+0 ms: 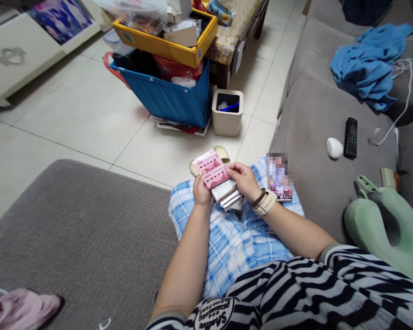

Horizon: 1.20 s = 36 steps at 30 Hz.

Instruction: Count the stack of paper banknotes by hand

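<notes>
My left hand [202,191] is closed on the left end of a pink banknote-like slip [214,177] printed with 100. Just beyond it, a second pink slip [205,160] with the same print sticks out, its lower edge meeting the first. My right hand [242,180] pinches the right end of the nearer slip between thumb and fingers. Beneath my hands, over my lap, is a stack of white and grey papers or cards [226,193]; what supports it is hidden. On my right thigh lies a phone [281,191], its upper part blurred out.
Slippers [221,155] lie on the floor ahead. Beyond stand a beige bin [227,123], a blue basket [168,98] and a yellow box [154,42]. On the sofa [303,123] at right are a remote [351,137], a white mouse-shaped object [334,148] and a green neck pillow [365,222].
</notes>
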### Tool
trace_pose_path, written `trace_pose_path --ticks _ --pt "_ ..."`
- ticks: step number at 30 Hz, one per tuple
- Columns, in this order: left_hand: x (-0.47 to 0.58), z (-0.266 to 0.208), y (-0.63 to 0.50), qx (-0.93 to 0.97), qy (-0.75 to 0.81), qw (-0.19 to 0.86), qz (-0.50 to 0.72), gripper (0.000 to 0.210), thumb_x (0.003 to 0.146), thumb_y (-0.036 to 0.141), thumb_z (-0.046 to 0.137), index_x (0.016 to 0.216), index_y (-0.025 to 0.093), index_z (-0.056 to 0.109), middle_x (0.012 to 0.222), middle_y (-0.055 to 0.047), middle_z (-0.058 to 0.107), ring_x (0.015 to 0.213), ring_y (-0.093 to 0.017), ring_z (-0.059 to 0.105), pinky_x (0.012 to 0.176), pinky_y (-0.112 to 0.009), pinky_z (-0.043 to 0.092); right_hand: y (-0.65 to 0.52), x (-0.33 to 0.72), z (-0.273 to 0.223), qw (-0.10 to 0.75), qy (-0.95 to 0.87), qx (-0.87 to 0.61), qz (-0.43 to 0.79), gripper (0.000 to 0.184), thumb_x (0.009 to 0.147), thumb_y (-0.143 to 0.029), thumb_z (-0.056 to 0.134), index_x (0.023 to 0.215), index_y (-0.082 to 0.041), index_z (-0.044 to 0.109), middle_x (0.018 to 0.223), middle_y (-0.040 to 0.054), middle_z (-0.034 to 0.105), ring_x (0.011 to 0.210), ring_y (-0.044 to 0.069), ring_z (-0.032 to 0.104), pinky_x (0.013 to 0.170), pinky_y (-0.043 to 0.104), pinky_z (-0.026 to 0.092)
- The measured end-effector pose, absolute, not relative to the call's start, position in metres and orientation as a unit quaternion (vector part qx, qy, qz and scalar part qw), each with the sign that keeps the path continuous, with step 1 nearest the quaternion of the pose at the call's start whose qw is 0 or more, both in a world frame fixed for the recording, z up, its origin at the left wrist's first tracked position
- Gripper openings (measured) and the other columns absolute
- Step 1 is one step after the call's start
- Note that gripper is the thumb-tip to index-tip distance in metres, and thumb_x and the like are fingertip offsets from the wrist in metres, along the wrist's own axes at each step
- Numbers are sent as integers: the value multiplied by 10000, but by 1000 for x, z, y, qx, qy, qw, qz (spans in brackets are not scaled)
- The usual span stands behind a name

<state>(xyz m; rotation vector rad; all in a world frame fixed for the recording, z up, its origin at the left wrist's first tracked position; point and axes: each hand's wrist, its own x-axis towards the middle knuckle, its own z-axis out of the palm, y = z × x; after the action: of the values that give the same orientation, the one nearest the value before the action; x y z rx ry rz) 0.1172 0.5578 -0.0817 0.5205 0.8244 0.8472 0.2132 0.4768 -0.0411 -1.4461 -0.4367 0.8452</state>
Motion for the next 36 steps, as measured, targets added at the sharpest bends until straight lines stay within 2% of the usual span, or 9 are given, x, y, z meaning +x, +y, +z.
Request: trace_pose_path --ticks 9,15,36 --pt "116 -80 557 253 403 787 392 236 662 355 758 796 161 737 788 -33 750 744 -183 686 781 -320 535 476 213 -39 641 -208 -640 368 213 727 -407 673 723 -198 628 694 -9 606 662 148 526 635 271 429" --pt "115 -72 555 270 402 782 393 229 701 350 734 813 151 750 818 -54 760 796 -217 709 810 -344 539 477 212 -37 654 -206 -625 372 227 717 -410 688 730 -192 629 693 -12 603 655 141 520 628 269 422" --pt "116 -68 554 267 402 786 387 219 692 355 744 794 162 735 806 -49 756 827 -237 715 833 -361 539 476 212 -38 650 -205 -627 377 208 725 -398 679 720 -198 621 679 -15 595 641 142 518 620 270 425"
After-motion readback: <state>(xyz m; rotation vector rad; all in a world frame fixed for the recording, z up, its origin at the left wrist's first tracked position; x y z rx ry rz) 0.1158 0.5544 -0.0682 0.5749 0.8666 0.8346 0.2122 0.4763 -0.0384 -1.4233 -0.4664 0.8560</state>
